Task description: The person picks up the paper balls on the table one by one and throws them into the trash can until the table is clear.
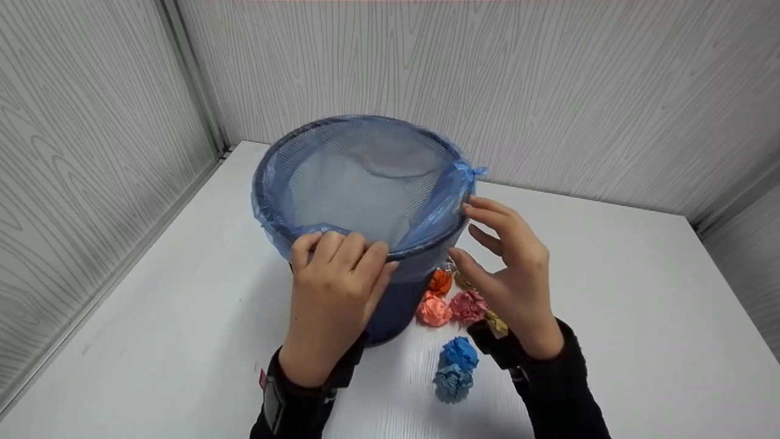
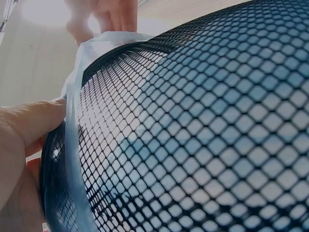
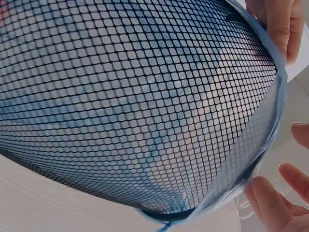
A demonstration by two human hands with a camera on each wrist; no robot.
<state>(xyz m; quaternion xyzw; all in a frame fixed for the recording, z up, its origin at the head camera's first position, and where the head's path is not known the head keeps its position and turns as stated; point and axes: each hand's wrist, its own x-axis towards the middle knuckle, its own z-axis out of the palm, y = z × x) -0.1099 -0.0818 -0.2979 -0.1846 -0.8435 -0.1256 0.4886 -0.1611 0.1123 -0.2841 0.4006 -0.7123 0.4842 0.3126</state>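
Note:
A round dark mesh wastebasket [image 1: 390, 317] stands on the table, its mouth facing up towards me. A thin blue plastic bag [image 1: 426, 228] lines it and is folded over the rim, with a small knotted tuft [image 1: 477, 171] at the right. My left hand [image 1: 335, 286] grips the near rim, fingers over the edge and thumb [image 2: 36, 118] on the outside. At the right side of the rim is my right hand [image 1: 515, 262], its fingertips [image 3: 260, 186] right at the bag's edge and its thumb spread apart from the fingers.
Several crumpled paper balls lie right of the wastebasket, among them an orange one [image 1: 440, 282], a salmon one [image 1: 434, 310] and a dark pink one [image 1: 468, 306]. Two blue balls [image 1: 458, 353] lie nearer me. Wood-grain panels [image 1: 457, 73] enclose the white table [image 1: 640, 317].

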